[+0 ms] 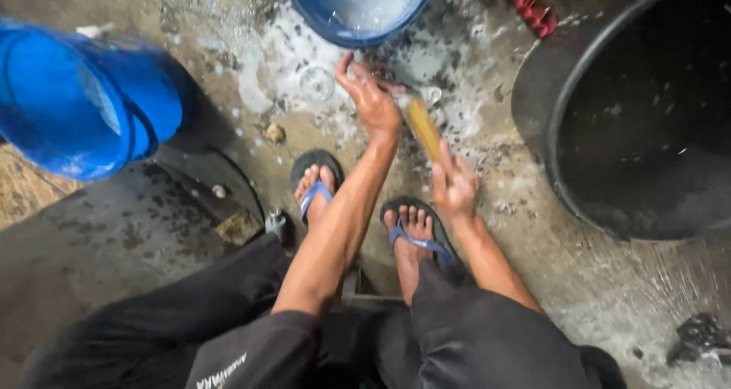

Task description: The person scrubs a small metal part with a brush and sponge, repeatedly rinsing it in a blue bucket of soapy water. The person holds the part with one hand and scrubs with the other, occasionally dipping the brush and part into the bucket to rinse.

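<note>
A knife with a yellowish wooden handle (423, 127) lies between my two hands above the wet, soapy concrete floor. My right hand (455, 185) is closed around the near end of that handle. My left hand (371, 94) reaches farther out and grips the far end, where the blade is hidden under my fingers and foam. Both hands hover just in front of my feet, which wear dark sandals with blue straps (314, 196).
A blue basin of soapy water (358, 8) sits at the top. A blue bucket (80, 100) lies tilted at the left. A large black tub (632, 115) fills the right. A red brush (531, 7) lies near the tub.
</note>
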